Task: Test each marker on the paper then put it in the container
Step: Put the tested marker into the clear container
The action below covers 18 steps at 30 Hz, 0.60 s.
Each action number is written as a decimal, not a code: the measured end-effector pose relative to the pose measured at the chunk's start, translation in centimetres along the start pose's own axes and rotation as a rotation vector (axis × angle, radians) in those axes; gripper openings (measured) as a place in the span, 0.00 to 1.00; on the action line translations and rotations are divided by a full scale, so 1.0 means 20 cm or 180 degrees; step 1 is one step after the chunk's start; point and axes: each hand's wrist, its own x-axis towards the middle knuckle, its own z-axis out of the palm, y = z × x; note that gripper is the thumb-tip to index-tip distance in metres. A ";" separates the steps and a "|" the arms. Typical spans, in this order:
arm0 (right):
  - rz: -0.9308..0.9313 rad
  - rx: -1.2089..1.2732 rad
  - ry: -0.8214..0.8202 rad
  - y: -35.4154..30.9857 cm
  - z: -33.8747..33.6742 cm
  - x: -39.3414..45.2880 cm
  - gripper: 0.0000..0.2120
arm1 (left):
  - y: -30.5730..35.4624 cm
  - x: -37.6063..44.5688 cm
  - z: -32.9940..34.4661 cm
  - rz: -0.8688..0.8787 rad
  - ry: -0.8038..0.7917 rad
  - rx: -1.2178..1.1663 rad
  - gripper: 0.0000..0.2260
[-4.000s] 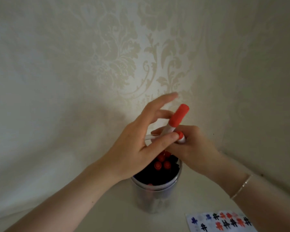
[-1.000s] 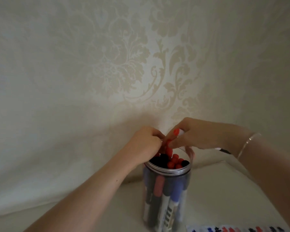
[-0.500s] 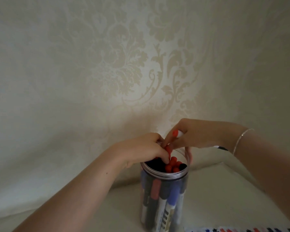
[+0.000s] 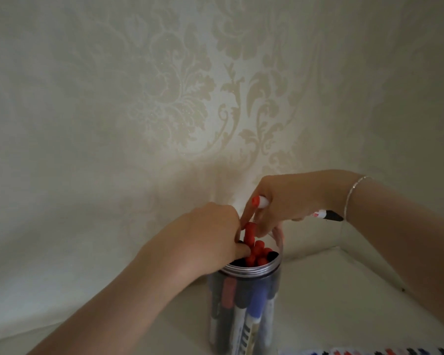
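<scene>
Working at the mouth of the clear container at lower centre of the frame, I have both hands crowded over its metal rim. My left hand curls its fingers around a red-capped marker that stands taller than the packed caps around it, I judge to seat it among the others. My right hand, just right of that and above the rim, holds a second marker across the palm, red end poking out left and black end out right; its fingertips reach down to the raised red cap, probably to steady it. The jar looks nearly full, so space is tight. The paper with test marks lies at the bottom right edge.
</scene>
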 end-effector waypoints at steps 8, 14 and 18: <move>-0.0028 -0.0544 0.1138 0.01 0.10 0.01 0.09 | -0.08 0.02 -0.01 0.0137 0.0331 -0.0630 0.05; -0.0188 -0.1071 0.1510 0.02 0.22 -0.06 0.12 | -0.08 -0.01 -0.01 0.0618 0.0073 -0.0760 0.14; -0.0355 -0.1045 0.1462 0.05 0.23 -0.13 0.05 | -0.04 -0.03 0.04 0.0421 0.0408 -0.0387 0.11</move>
